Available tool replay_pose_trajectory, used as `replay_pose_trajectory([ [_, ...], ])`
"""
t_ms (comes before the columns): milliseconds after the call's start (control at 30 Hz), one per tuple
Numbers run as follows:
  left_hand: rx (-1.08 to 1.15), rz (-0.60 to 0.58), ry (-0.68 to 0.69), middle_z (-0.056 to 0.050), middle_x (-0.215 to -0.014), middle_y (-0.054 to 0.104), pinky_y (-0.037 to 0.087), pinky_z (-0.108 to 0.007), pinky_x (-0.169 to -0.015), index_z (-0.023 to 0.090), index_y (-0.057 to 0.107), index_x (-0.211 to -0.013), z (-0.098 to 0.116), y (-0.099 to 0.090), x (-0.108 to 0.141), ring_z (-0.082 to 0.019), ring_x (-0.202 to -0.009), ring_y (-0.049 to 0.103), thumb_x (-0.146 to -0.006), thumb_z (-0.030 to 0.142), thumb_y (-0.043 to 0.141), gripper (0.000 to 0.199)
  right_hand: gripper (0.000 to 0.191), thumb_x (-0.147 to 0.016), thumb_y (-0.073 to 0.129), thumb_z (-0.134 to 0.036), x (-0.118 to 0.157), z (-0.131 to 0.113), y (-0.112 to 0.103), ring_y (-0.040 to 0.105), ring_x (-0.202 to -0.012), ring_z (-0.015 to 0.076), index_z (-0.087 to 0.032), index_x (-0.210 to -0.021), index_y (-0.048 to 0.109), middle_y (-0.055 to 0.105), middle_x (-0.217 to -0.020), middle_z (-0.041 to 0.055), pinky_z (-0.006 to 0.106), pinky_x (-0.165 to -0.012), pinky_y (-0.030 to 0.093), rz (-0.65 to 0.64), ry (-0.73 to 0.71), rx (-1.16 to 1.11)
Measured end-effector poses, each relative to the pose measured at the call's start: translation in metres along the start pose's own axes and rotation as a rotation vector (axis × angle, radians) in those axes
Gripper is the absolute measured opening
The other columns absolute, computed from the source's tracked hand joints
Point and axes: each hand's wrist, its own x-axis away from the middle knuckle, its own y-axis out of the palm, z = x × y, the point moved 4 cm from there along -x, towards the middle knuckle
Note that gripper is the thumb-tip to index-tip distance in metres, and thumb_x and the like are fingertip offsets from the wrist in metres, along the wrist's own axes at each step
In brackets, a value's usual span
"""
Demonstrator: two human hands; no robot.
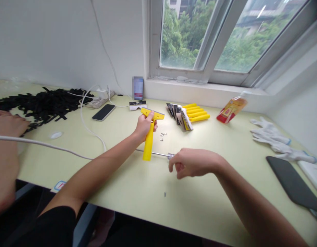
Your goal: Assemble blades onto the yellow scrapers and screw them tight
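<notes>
My left hand [145, 126] is closed round the head of a yellow scraper [148, 142], whose handle points down toward me. A screwdriver [159, 154] lies across the table behind that handle, its shaft pointing left. My right hand [189, 163] is over the clear handle end of the screwdriver, with fingers bent; whether they grip it is hidden. Several small metal screws or nuts [161, 134] lie just right of the scraper. One small grey piece [165, 194] lies nearer the table's front edge.
Several packaged yellow scrapers [196, 112] lie below the window. Farther right are a red-and-yellow pouch [231, 108], white gloves [273, 137] and a dark flat object [293, 181]. Left are a phone [104, 112], cables, black strips [50, 103] and another person's hand [10, 123].
</notes>
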Motion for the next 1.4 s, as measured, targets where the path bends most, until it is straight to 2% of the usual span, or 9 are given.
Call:
replay_pose_trajectory([
  [67,0.012,0.009,-0.025,0.004,-0.057,0.052,0.035,-0.018,-0.038,0.019,0.044,-0.082,0.000,-0.003,-0.004,-0.007,-0.038,0.048,-0.090,0.043,0.061,0.031,0.028,-0.071,0.074,-0.020,-0.005,-0.021,0.020,0.063,-0.068,0.0148,-0.025,-0.099,0.073,0.074,-0.082,-0.0009,0.025,-0.055,0.035,-0.107,-0.040,0.092],
  [200,0.025,-0.007,-0.052,0.004,-0.057,0.052,0.035,-0.018,-0.039,0.019,0.045,-0.081,-0.002,-0.001,-0.003,-0.008,-0.038,0.048,-0.093,0.041,0.058,0.029,0.030,-0.070,0.077,-0.023,-0.019,-0.043,0.048,0.063,-0.067,0.0163,-0.025,-0.099,0.072,0.074,-0.083,0.0010,0.025,-0.052,0.030,-0.131,-0.132,0.234],
  [400,0.050,0.000,-0.050,0.004,-0.057,0.052,0.034,-0.018,-0.038,0.019,0.046,-0.080,0.003,-0.002,-0.002,-0.007,-0.037,0.047,-0.092,0.040,0.059,0.028,0.015,-0.075,0.065,-0.012,-0.024,-0.050,0.059,0.062,-0.065,0.0167,-0.018,-0.085,0.075,0.073,-0.077,0.0064,0.027,-0.052,0.029,-0.131,-0.159,0.354],
  [567,0.208,0.101,0.002,0.005,-0.055,0.050,0.032,-0.018,-0.038,0.019,0.045,-0.076,0.032,-0.007,-0.027,-0.007,-0.036,0.046,-0.090,0.038,0.061,0.029,0.014,-0.081,0.059,-0.015,-0.021,-0.046,0.037,0.062,-0.069,0.0162,-0.017,-0.084,0.073,0.073,-0.081,0.0065,0.027,-0.058,0.036,0.003,-0.185,0.257],
  [767,0.571,0.175,0.108,0.007,-0.051,0.044,0.030,-0.017,-0.038,0.019,0.043,-0.071,0.081,0.004,-0.070,-0.004,-0.035,0.041,-0.096,0.043,0.051,0.035,0.014,-0.085,0.056,-0.019,-0.030,0.024,-0.021,0.060,-0.075,0.0164,-0.019,-0.083,0.070,0.071,-0.083,0.0045,0.027,-0.070,0.043,0.456,0.074,0.108],
  [867,0.565,0.104,0.121,0.007,-0.052,0.045,0.031,-0.016,-0.039,0.018,0.045,-0.072,0.086,0.014,-0.073,-0.004,-0.036,0.042,-0.094,0.046,0.054,0.037,0.012,-0.084,0.057,-0.020,-0.042,0.053,-0.027,0.061,-0.075,0.0176,-0.018,-0.083,0.069,0.071,-0.083,0.0051,0.029,-0.071,0.044,0.512,0.145,0.069],
  [1000,0.331,-0.102,0.067,0.004,-0.054,0.050,0.030,-0.017,-0.038,0.017,0.048,-0.074,0.078,0.022,-0.062,-0.005,-0.036,0.044,-0.092,0.044,0.060,0.035,0.013,-0.083,0.058,-0.022,-0.054,0.067,-0.023,0.063,-0.074,0.0173,-0.017,-0.086,0.070,0.072,-0.082,0.0054,0.028,-0.070,0.047,0.487,0.128,0.040],
  [1233,0.035,-0.247,0.097,0.001,-0.057,0.053,0.034,-0.017,-0.037,0.016,0.050,-0.078,0.079,0.009,-0.050,-0.007,-0.037,0.048,-0.092,0.036,0.061,0.026,0.022,-0.088,0.055,-0.027,-0.065,0.081,-0.043,0.065,-0.080,0.0177,-0.017,-0.099,0.071,0.073,-0.088,0.0069,0.028,-0.074,0.047,0.563,0.168,0.037],
  [1400,-0.124,-0.418,0.079,-0.001,-0.058,0.054,0.034,-0.018,-0.036,0.015,0.053,-0.079,0.066,0.002,-0.041,-0.008,-0.039,0.049,-0.088,0.041,0.066,0.030,0.015,-0.083,0.060,-0.021,-0.079,0.083,-0.044,0.064,-0.078,0.0181,-0.016,-0.088,0.073,0.074,-0.087,0.0079,0.028,-0.074,0.046,0.567,0.161,0.067],
])
